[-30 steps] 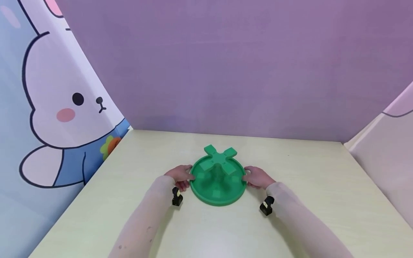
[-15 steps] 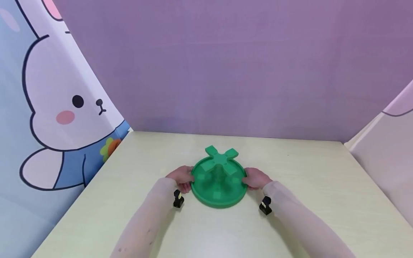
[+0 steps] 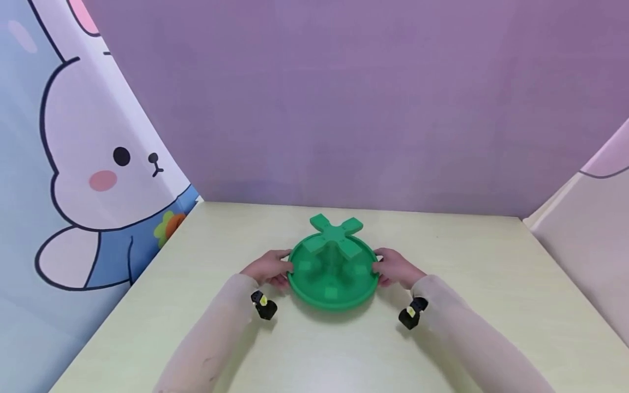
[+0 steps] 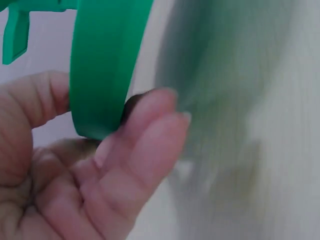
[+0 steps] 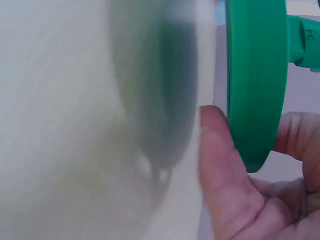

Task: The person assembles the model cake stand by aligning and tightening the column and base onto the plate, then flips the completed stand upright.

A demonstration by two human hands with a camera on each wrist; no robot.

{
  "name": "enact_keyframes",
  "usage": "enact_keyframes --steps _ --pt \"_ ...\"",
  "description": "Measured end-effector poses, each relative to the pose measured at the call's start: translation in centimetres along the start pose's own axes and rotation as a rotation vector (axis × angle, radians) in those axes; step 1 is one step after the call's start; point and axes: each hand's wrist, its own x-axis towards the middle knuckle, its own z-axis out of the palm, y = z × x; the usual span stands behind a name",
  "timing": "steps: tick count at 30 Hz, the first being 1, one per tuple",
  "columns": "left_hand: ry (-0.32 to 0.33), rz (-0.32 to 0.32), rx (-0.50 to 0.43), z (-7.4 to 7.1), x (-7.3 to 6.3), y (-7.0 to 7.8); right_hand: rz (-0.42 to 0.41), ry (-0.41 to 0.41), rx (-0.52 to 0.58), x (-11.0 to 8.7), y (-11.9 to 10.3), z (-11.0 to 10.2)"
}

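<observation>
A round green tray with a raised rim is held level between both hands, a little above the table. From its middle rises a post topped by a green four-armed cross. The left hand pinches the tray's left rim, thumb above and fingers beneath; the left wrist view shows these fingers under the tray's edge. On the opposite side, the right hand grips the rim likewise, its fingers below the tray in the right wrist view. Small number marks show on the cross.
The pale table spreads beneath the hands, and the tray's shadow falls on it. A purple cloth wall stands behind. To the left hangs a panel with a cartoon rabbit; a pale panel borders the right.
The tray, with its cross, has risen slightly off the table, carried by both hands. A gap and a shadow now show under it.
</observation>
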Motion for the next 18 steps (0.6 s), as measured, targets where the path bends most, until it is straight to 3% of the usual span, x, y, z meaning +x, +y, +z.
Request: enact_keyframes --steps 6,12,18 --pt "0.037 -0.008 -0.079 0.1 -0.5 0.2 -0.036 0.016 0.232 -0.8 -0.1 -0.4" --pt "0.016 0.032 -0.255 0.3 -1.3 0.6 -0.067 0.005 0.379 -2.0 -0.1 -1.0" --pt "-0.021 0.075 -0.441 0.4 -2.1 0.3 -0.071 -0.064 0.503 -3.1 0.2 -0.9"
